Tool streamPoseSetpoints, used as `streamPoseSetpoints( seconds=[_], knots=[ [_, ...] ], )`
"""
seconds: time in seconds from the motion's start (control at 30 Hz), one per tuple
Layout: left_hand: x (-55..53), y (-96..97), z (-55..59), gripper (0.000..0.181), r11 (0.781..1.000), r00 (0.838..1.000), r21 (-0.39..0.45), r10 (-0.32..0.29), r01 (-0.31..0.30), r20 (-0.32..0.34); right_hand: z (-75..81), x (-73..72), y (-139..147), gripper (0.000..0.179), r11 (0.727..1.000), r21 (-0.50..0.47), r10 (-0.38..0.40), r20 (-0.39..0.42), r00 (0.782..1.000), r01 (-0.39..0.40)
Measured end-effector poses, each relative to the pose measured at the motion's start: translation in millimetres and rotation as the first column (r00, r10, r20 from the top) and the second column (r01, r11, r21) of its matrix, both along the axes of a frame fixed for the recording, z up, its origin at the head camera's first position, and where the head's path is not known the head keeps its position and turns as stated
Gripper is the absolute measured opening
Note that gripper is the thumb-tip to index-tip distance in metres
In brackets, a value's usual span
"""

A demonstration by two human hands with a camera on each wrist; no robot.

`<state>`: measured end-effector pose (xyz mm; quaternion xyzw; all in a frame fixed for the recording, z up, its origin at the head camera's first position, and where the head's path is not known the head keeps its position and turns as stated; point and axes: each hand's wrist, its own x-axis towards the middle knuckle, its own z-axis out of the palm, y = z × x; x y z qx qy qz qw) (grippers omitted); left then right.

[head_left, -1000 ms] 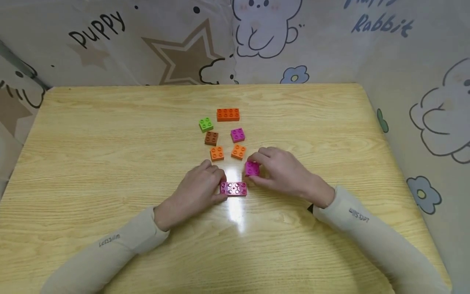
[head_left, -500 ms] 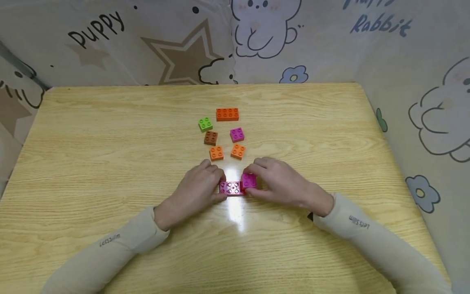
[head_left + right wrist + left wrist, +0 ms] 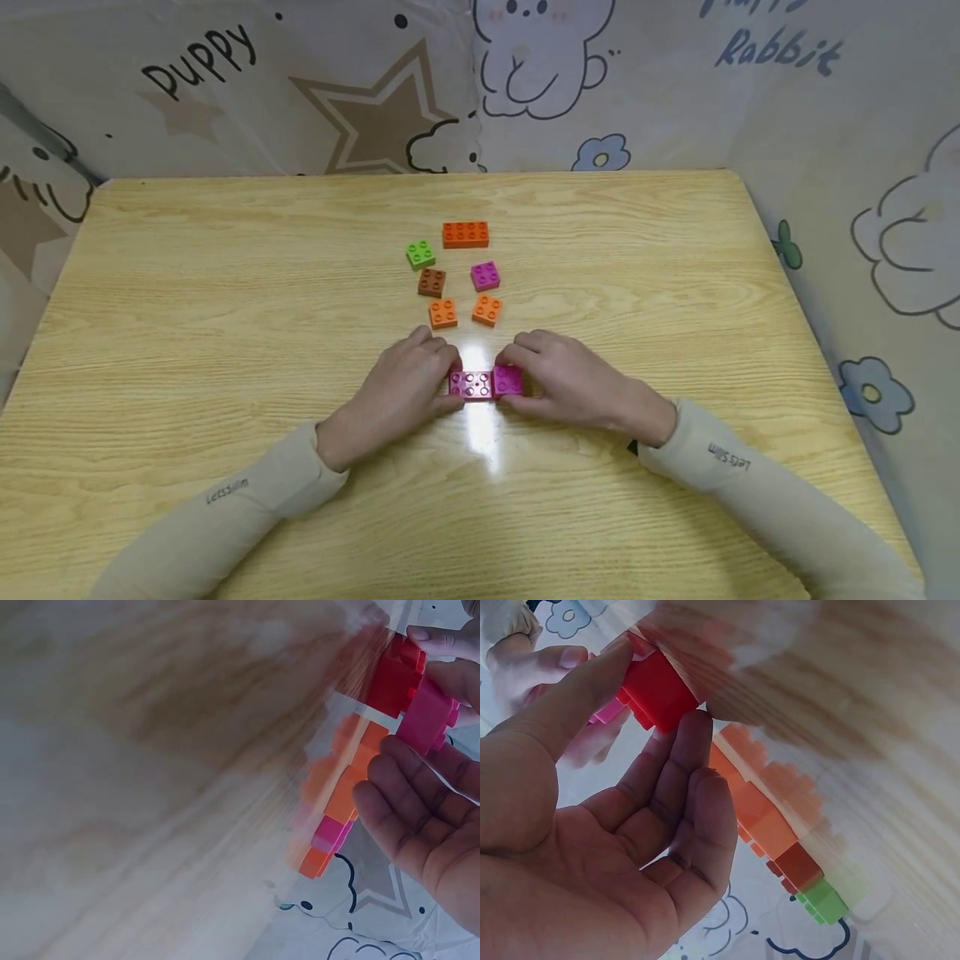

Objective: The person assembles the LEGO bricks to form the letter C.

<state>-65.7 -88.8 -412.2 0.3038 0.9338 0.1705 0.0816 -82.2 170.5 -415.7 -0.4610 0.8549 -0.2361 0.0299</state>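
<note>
Near the middle of the table a long red toy building brick [image 3: 471, 386] lies studs up, looking pinkish under glare in the head view. My left hand [image 3: 397, 390] pinches its left end between thumb and fingers; the left wrist view shows the red brick [image 3: 662, 694] at those fingertips. On its right end is a square pink brick [image 3: 507, 381], pinched by my right hand [image 3: 577, 385]. In the right wrist view the pink brick [image 3: 426, 716] sits against the studded side of the red brick [image 3: 394, 679]. How firmly the two are joined I cannot tell.
Beyond my hands lie two orange square bricks [image 3: 443, 313], a brown one [image 3: 432, 282], another pink one [image 3: 485, 276], a green one [image 3: 421, 255] and a long orange-red brick [image 3: 466, 235]. A patterned wall covering [image 3: 675, 92] borders the wooden table [image 3: 225, 275] behind and at the right.
My right hand has brought the pink brick left and toward me, from beside the red brick down onto its right end. My left hand has stayed put on the red brick.
</note>
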Motion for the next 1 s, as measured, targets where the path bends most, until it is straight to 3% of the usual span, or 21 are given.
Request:
streamPoseSetpoints(
  seconds=[0.3, 0.63, 1.0],
  knots=[
    [0.1, 1.0, 2.1, 0.04, 1.0, 1.0, 0.01, 0.005, -0.005, 0.014, 4.2, 0.6, -5, 0.035, 0.998, 0.056, 0.0, -0.024, 1.0, 0.001],
    [-0.1, 2.3, 3.3, 0.041, 1.0, 1.0, 0.005, 0.006, -0.006, 0.005, 10.2, -0.1, -15, 0.024, 0.991, 0.137, 0.032, -0.177, 0.984, -0.008],
    [0.0, 3.6, 4.2, 0.04, 1.0, 1.0, 0.01, 0.019, -0.019, 0.021, 15.8, -0.6, -20, 0.025, 0.982, 0.189, 0.026, -0.173, 0.985, 0.007]
  ],
)
